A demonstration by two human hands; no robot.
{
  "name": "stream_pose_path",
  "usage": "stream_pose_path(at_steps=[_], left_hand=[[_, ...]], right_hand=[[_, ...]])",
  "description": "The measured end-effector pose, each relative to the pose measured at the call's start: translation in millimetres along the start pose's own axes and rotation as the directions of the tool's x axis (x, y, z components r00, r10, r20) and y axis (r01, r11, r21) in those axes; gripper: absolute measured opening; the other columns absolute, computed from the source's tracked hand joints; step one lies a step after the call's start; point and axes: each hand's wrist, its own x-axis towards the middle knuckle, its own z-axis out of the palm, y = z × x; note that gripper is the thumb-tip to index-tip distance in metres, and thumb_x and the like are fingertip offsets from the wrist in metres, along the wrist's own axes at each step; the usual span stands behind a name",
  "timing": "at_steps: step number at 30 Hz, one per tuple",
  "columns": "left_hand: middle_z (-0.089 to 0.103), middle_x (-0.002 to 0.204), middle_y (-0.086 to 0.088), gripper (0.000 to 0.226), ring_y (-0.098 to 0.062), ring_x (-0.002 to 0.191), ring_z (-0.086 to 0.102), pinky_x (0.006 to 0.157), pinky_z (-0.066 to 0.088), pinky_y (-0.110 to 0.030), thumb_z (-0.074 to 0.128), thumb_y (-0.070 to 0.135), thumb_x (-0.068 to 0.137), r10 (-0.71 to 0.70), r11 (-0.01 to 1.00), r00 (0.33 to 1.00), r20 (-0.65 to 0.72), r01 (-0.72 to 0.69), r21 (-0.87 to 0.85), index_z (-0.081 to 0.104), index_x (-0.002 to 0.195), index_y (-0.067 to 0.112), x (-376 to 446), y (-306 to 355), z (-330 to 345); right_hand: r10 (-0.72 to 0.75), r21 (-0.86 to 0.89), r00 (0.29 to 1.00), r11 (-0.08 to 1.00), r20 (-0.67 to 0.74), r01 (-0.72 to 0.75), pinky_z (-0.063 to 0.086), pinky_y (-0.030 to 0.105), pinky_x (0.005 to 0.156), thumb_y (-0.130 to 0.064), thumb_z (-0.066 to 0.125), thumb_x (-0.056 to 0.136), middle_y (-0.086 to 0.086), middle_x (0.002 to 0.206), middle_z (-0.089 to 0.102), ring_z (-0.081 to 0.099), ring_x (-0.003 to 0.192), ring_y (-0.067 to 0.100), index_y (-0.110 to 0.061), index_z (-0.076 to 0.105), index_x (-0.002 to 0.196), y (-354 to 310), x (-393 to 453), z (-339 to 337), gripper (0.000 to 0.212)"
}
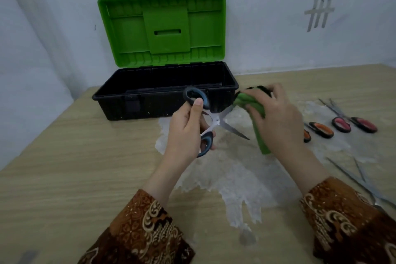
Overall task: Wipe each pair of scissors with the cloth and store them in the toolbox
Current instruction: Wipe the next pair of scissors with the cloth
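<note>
One blade of the blue-handled steel scissors (211, 121), gripped by the left hand (188, 128), pointed toward the frame's upper right into the green cloth (250, 103) clutched by the right hand (276, 122).

toolbox (165, 92) open-topped, scissors (342, 124) cluttering right

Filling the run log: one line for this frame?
left hand: holds open blue-handled scissors | right hand: wipes upper blade with green cloth | green-lidded black toolbox: open
</note>
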Motion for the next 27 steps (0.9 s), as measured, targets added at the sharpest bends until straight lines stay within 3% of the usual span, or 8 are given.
stream_pose_path(at_steps=[3, 7, 10, 13, 16, 21, 24, 27], left_hand=[[0.051, 0.065, -0.026, 0.033, -0.028, 0.038, 0.054, 0.035, 0.044, -0.025, 0.035, 0.027, 0.104, -0.017, 1.000, 1.000, 0.004, 0.017, -0.010, 0.049, 0.082, 0.007, 0, -1, 2], [0.055, 0.059, -0.019, 0.031, -0.028, 0.039, 0.056, 0.034, 0.043, -0.024, 0.035, 0.028, 0.104, -0.006, 1.000, 0.998, -0.067, 0.006, -0.006, 0.049, 0.085, 0.008, 2, -1, 2], [0.055, 0.059, -0.019, 0.036, -0.042, 0.049, 0.057, 0.041, 0.052, -0.043, 0.037, 0.038, 0.103, 0.057, 0.998, 0.990, -0.131, -0.051, 0.043, 0.053, 0.082, 0.013, -1, -8, 7], [0.052, 0.067, -0.029, 0.038, -0.049, 0.054, 0.052, 0.046, 0.047, -0.060, 0.038, 0.045, 0.099, 0.124, 0.988, 0.977, -0.172, -0.106, 0.113, 0.054, 0.080, 0.016, -5, -12, 12], [0.049, 0.060, -0.024, 0.037, -0.043, 0.051, 0.050, 0.045, 0.045, -0.057, 0.037, 0.037, 0.102, 0.155, 0.982, 0.970, -0.186, -0.131, 0.134, 0.053, 0.080, 0.011, -6, -16, 16], [0.051, 0.061, -0.001, 0.036, -0.013, 0.055, 0.050, 0.051, 0.045, -0.036, 0.038, 0.031, 0.103, 0.185, 0.975, 0.952, -0.246, -0.146, 0.169, 0.051, 0.074, 0.014, -3, -19, 13], [0.049, 0.059, -0.003, 0.035, -0.027, 0.053, 0.049, 0.048, 0.046, -0.053, 0.037, 0.034, 0.102, 0.183, 0.976, 0.958, -0.220, -0.150, 0.157, 0.051, 0.073, 0.020, -2, -15, 13], [0.048, 0.056, -0.009, 0.035, -0.035, 0.048, 0.048, 0.044, 0.043, -0.057, 0.037, 0.033, 0.103, 0.164, 0.982, 0.959, -0.230, -0.138, 0.125, 0.050, 0.073, 0.020, -2, -12, 16]], right_hand=[[0.111, -0.046, 0.992, 0.992, -0.065, -0.114, 0.033, 0.023, 0.052, -0.022, 0.066, 0.087, 0.011, 0.102, 0.057, 0.053, 0.060, 0.026, -0.019, 0.067, 0.110, 7, 0, -7, 0.024], [-0.064, 0.133, 0.989, 0.988, -0.135, 0.082, 0.041, 0.020, 0.050, -0.022, 0.074, 0.081, 0.007, 0.092, 0.060, 0.052, 0.065, 0.015, -0.019, 0.070, 0.108, -16, -2, -13, 0.027], [-0.201, 0.175, 0.979, 0.963, -0.041, 0.205, 0.049, 0.029, 0.049, -0.031, 0.069, 0.085, 0.003, 0.093, 0.059, 0.057, 0.063, 0.018, -0.023, 0.069, 0.109, -41, -11, -3, 0.025], [-0.174, 0.121, 0.985, 0.977, 0.002, 0.173, 0.047, 0.031, 0.044, -0.036, 0.064, 0.088, 0.001, 0.092, 0.058, 0.057, 0.058, 0.019, -0.026, 0.068, 0.106, -45, -10, 4, 0.022], [-0.111, 0.099, 0.994, 0.989, 0.002, 0.110, 0.048, 0.032, 0.044, -0.036, 0.062, 0.088, 0.000, 0.093, 0.058, 0.057, 0.058, 0.019, -0.027, 0.068, 0.105, -41, -9, 4, 0.021], [-0.246, 0.144, 0.969, 0.960, 0.020, 0.241, 0.046, 0.027, 0.043, -0.034, 0.056, 0.090, 0.001, 0.093, 0.059, 0.055, 0.056, 0.015, -0.024, 0.069, 0.104, -53, -18, 7, 0.022], [-0.161, 0.104, 0.987, 0.982, 0.010, 0.159, 0.046, 0.029, 0.043, -0.037, 0.058, 0.090, -0.001, 0.096, 0.059, 0.056, 0.057, 0.017, -0.030, 0.068, 0.105, -51, -12, 8, 0.020], [-0.093, 0.095, 0.995, 0.991, -0.027, 0.095, 0.043, 0.028, 0.042, -0.035, 0.060, 0.089, -0.001, 0.090, 0.057, 0.054, 0.055, 0.018, -0.029, 0.067, 0.105, -48, -10, 7, 0.019]])
